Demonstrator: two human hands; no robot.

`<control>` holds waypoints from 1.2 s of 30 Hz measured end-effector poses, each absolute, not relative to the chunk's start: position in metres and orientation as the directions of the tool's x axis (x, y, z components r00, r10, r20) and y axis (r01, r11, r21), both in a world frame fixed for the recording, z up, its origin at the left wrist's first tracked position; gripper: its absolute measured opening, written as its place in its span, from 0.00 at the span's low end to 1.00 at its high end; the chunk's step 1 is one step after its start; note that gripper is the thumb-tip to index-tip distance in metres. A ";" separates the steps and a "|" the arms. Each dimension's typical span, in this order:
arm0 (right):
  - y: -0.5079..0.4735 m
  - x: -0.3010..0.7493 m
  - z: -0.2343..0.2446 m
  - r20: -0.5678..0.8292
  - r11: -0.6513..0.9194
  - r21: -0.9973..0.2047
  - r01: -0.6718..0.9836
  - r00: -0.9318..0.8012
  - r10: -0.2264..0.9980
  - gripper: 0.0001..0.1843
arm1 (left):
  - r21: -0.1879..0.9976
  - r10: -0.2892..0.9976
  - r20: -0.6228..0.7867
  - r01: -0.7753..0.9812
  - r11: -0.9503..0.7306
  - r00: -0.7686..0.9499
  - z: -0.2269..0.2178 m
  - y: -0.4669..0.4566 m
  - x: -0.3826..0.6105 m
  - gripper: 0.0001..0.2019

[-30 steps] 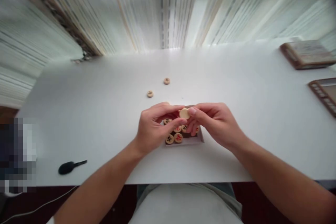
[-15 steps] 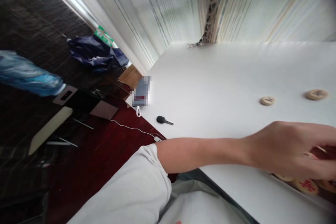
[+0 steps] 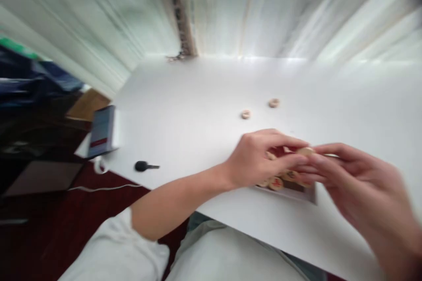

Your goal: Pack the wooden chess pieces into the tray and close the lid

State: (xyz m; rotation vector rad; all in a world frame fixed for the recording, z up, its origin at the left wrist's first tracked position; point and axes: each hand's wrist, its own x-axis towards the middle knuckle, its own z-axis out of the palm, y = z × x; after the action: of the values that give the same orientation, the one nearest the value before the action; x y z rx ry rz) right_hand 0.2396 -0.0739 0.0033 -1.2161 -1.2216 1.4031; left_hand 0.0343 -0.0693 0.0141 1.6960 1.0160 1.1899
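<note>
Both hands meet over a small shallow tray [image 3: 308, 195] of round wooden game pieces [image 3: 276, 182] marked in red and black. My left hand [image 3: 260, 158] curls its fingers in a pinch on a pale wooden piece [image 3: 305, 151]. My right hand [image 3: 346, 175], blurred by motion, has its fingertips closed on the same piece from the right. Two more wooden pieces [image 3: 245, 114] [image 3: 273, 103] lie loose on the white table [image 3: 198, 109] beyond the hands.
A black key-like object [image 3: 144, 166] lies near the table's left front edge. A phone [image 3: 102, 131] rests at the left corner, with a white cable [image 3: 99, 188] trailing over dark red floor. Pale curtains hang behind the table.
The view swung far left, then partly back, so both hands and the tray show again. The hands still pinch a pale piece above the tray.
</note>
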 end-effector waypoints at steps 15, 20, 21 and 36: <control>-0.055 0.236 0.016 -0.247 -0.304 -0.932 -0.198 -0.266 0.932 0.21 | 0.980 0.961 0.194 -0.002 -0.197 0.198 0.011 -0.056 0.039 0.09; -0.055 0.233 0.015 -0.250 -0.316 -0.914 -0.254 -0.261 0.933 0.21 | 0.992 0.971 0.118 -0.070 -0.105 0.209 0.013 -0.055 0.039 0.07; -0.055 0.233 0.015 -0.240 -0.303 -0.920 -0.246 -0.255 0.937 0.20 | 0.992 0.970 0.122 -0.066 -0.110 0.213 0.013 -0.056 0.039 0.07; -0.054 0.235 0.009 -0.180 -0.259 -0.932 -0.254 -0.298 0.937 0.14 | 0.983 0.968 0.168 0.048 -0.180 0.188 0.010 -0.057 0.036 0.07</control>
State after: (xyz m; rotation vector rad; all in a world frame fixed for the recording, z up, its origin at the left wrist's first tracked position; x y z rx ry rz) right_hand 0.2345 -0.0543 0.0093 -1.0002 -1.0582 1.7031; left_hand 0.0362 -0.0567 0.0104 1.4665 1.0286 1.1637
